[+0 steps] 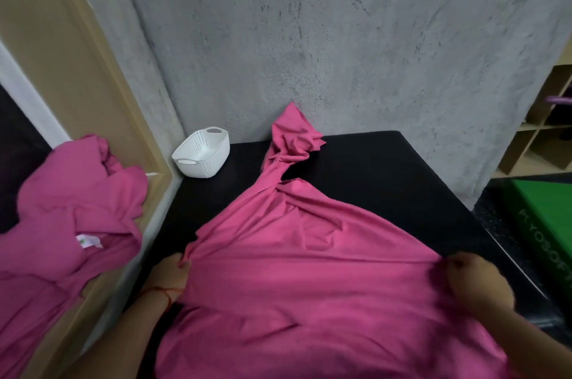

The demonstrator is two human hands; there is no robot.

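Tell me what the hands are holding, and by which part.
A pink garment: the left hand pinches its left edge, the right hand its right edge.

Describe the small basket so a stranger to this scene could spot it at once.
Start at the black tabletop against the grey concrete wall. In its far left corner, left of the bunched end of the pink cloth garment, stands a white perforated plastic basket with slot handles, the only white, rigid thing there.

Red thread bracelet (161,291) by left grip (172,274)
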